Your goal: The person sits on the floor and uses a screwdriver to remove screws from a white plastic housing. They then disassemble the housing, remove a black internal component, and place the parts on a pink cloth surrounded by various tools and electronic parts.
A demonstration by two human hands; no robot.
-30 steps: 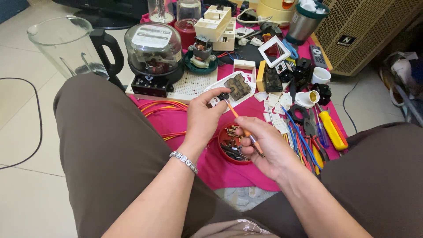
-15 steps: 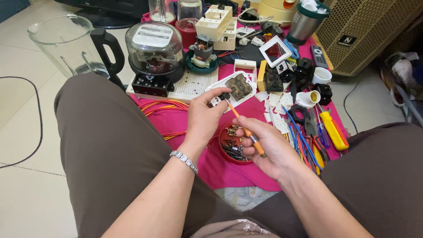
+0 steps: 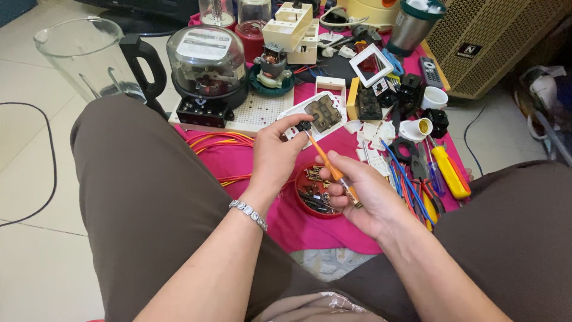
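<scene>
Pinching a small black part in my left hand, with my right hand closed around the orange screwdriver, tip at the part. Grip and tool angle match a second ago, only steadier. Both sit above the red screw dish, beside the white switch plate.
</scene>
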